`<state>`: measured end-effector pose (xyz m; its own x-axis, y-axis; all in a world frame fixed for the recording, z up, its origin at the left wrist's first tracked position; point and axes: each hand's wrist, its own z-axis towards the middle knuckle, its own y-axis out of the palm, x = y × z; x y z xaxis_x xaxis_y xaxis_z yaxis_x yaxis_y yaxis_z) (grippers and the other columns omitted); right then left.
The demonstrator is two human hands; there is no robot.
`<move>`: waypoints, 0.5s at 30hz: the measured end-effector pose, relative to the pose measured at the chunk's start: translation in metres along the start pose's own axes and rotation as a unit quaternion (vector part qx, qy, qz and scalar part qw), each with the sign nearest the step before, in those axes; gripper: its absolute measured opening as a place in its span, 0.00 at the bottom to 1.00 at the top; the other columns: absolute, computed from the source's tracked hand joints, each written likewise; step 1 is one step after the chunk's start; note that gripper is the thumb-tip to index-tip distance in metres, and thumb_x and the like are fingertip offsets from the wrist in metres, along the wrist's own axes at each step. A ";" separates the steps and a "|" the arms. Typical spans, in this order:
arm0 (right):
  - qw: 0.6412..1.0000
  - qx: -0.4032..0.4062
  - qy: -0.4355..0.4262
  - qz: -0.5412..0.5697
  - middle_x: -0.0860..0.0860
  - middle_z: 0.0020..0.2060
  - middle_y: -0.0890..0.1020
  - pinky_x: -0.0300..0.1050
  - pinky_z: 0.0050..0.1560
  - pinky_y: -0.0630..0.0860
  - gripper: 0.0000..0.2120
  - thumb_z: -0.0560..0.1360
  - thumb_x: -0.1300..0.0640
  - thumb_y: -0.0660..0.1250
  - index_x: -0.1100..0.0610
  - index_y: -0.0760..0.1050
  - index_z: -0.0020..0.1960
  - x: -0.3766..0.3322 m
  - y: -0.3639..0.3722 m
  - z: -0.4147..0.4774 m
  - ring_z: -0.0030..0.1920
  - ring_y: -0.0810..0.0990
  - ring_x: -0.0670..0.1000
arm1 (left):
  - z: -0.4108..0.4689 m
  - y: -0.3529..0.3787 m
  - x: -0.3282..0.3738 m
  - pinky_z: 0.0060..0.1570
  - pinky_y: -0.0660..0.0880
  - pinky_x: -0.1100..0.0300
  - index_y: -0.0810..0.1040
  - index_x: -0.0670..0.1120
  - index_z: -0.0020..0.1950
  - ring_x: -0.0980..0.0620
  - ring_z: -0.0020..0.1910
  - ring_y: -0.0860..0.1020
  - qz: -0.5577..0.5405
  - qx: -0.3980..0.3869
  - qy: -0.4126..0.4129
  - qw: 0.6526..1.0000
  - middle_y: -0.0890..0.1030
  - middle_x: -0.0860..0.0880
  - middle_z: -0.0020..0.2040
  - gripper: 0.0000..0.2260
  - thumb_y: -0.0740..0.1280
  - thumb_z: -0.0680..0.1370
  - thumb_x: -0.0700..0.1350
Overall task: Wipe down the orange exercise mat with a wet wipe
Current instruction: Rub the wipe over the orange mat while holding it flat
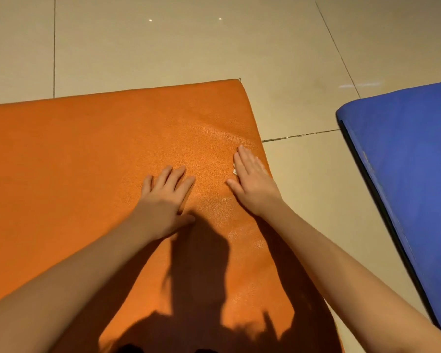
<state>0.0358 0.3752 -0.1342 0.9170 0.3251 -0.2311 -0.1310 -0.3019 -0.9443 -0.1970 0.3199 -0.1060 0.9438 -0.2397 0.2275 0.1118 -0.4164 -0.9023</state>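
Tiled floor (pixel 290 59) bears the orange mat (pixel 87 154), where our left hand (pixel 167 200) lies flat and bare, our right hand (pixel 252 182) (nearer the mat's right edge) pressing the wet wipe (pixel 234 171) flat.

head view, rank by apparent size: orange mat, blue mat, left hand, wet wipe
1. textured orange exercise mat
2. blue mat, cropped by the frame
3. left hand
4. white wet wipe, mostly hidden under the right hand

I am in a likely workout room: padded orange leather-look exercise mat (pixel 87 161) and blue padded mat (pixel 405 174) on glossy beige floor tiles (pixel 163 47).
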 end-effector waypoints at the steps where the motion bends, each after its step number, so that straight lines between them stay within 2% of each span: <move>1: 1.000 0.007 0.017 0.003 0.54 0.77 0.42 0.47 0.76 0.40 0.33 0.82 0.42 0.48 0.59 0.43 0.78 0.005 -0.003 0.006 0.77 0.39 0.50 | 0.004 0.000 -0.001 0.73 0.47 0.38 0.49 0.51 0.81 0.42 0.79 0.45 0.016 -0.024 -0.014 0.999 0.45 0.46 0.81 0.43 0.65 0.73 0.66; 2: 0.999 0.022 0.045 0.014 0.54 0.77 0.42 0.46 0.76 0.39 0.32 0.82 0.42 0.47 0.59 0.43 0.78 0.008 -0.005 0.013 0.77 0.40 0.51 | 0.007 0.000 -0.002 0.73 0.44 0.39 0.45 0.53 0.81 0.43 0.79 0.40 0.028 -0.039 -0.020 0.999 0.40 0.48 0.80 0.44 0.66 0.74 0.65; 6: 0.986 0.052 0.150 0.057 0.57 0.77 0.40 0.47 0.75 0.36 0.34 0.82 0.42 0.47 0.62 0.42 0.78 -0.013 0.002 0.036 0.77 0.38 0.53 | 0.006 0.001 -0.003 0.74 0.45 0.39 0.47 0.54 0.81 0.45 0.79 0.40 0.013 -0.023 -0.017 1.000 0.42 0.49 0.81 0.44 0.67 0.73 0.65; 7: 0.988 0.044 0.139 0.047 0.57 0.77 0.39 0.48 0.75 0.36 0.35 0.81 0.41 0.47 0.62 0.41 0.78 -0.020 0.004 0.036 0.76 0.37 0.53 | 0.006 -0.001 -0.003 0.75 0.45 0.40 0.46 0.55 0.80 0.46 0.79 0.39 0.024 -0.035 -0.021 0.999 0.41 0.50 0.81 0.44 0.66 0.74 0.66; 11: 1.000 0.027 -0.002 -0.015 0.55 0.77 0.41 0.45 0.74 0.36 0.34 0.81 0.41 0.49 0.60 0.42 0.78 -0.012 -0.002 0.029 0.77 0.38 0.51 | 0.009 -0.006 -0.002 0.75 0.44 0.40 0.45 0.56 0.80 0.47 0.79 0.38 0.032 -0.053 -0.025 0.998 0.39 0.51 0.80 0.43 0.65 0.74 0.66; 13: 0.999 0.036 0.006 -0.029 0.55 0.77 0.43 0.44 0.74 0.36 0.33 0.82 0.42 0.48 0.59 0.43 0.78 0.002 -0.004 0.040 0.77 0.40 0.51 | 0.009 -0.009 -0.002 0.75 0.44 0.40 0.46 0.56 0.80 0.47 0.79 0.39 0.029 -0.059 -0.024 0.998 0.39 0.51 0.80 0.42 0.65 0.74 0.66; 15: 0.996 0.057 0.065 0.002 0.55 0.78 0.44 0.45 0.74 0.38 0.32 0.82 0.43 0.47 0.60 0.44 0.78 0.003 -0.006 0.056 0.77 0.41 0.52 | 0.009 -0.010 -0.002 0.75 0.44 0.40 0.46 0.56 0.80 0.46 0.79 0.39 0.030 -0.064 -0.023 0.997 0.39 0.51 0.80 0.42 0.65 0.74 0.66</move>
<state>0.0186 0.4282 -0.1420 0.9566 0.2021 -0.2097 -0.1700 -0.1971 -0.9655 -0.1977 0.3323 -0.1013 0.9611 -0.2283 0.1553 0.0173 -0.5116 -0.8591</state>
